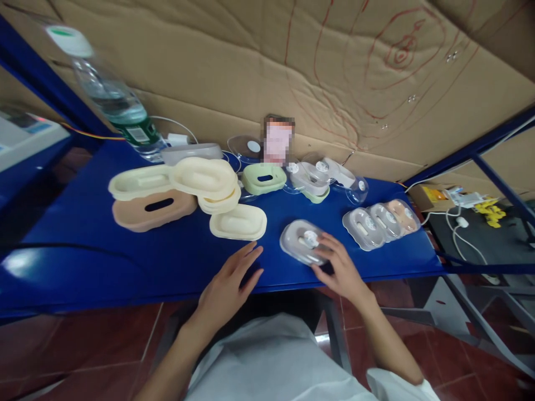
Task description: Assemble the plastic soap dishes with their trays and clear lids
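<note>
My right hand point(338, 270) grips the right end of a grey oval box with a clear lid point(295, 240), thumb at its near edge and fingers over the lid. The box rests on the blue table, and a round white label shows on its lid. My left hand point(228, 284) is above the front of the table, fingers stretched out and holding nothing. Just beyond its fingertips lies a cream oval tray point(238, 223). To the right, several lidded boxes point(364, 227) sit in a row, grey ones and a peach one at the far end.
Stacked cream trays point(204, 177) and a peach tray with a slot point(134, 214) stand at the left. Green trays point(276, 181), grey parts and clear lids point(357, 190) lie at the back. A phone point(278, 139) leans on the cardboard near a water bottle point(121, 106).
</note>
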The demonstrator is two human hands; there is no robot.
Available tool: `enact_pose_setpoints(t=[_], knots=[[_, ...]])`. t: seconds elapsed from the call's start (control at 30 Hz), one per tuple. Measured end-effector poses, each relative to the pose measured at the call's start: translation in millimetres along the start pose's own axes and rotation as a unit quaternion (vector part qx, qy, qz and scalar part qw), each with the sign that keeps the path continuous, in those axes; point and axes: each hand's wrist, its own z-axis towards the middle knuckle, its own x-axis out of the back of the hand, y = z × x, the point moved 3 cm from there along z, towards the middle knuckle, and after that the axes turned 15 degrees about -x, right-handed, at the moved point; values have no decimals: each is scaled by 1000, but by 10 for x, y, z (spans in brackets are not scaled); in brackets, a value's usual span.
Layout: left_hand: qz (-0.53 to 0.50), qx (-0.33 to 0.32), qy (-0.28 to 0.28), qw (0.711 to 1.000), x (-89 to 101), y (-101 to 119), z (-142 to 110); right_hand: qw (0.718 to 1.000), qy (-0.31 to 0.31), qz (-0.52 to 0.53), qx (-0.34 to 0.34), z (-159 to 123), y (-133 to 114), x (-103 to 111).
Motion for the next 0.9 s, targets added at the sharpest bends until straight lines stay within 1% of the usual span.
enact_pose_setpoints(t=[0.07,0.13,0.2,0.27,0.3,0.37,0.43,0.5,0.57,0.63,0.73,0.9], knots=[[-11,-6,16,1000,35,-5,9,996,23,-73,-54,28,138,183],[-10,-25,28,999,91,-37,43,984,49,-137,-101,129,215,359],[19,-47,40,998,159,-107,107,977,75,-165,-115,331,207,482],[78,-56,46,994,216,-216,190,976,87,-174,-101,626,135,503],[111,-56,43,991,232,-279,231,975,87,-180,-93,795,88,469],[162,-57,32,985,238,-396,295,973,70,-201,-89,1128,-9,319],[181,-66,17,981,221,-471,323,969,43,-227,-91,1396,-102,105],[174,-81,7,981,204,-491,319,966,27,-241,-93,1555,-186,-102],[156,-94,-3,983,200,-468,300,965,31,-240,-98,1609,-247,-244],[135,-104,-4,985,211,-432,285,965,47,-232,-110,1592,-269,-311],[100,-110,-4,989,226,-403,284,966,65,-219,-120,1529,-242,-324],[65,-123,-23,990,238,-385,305,977,90,-175,-82,1473,-240,-288]])
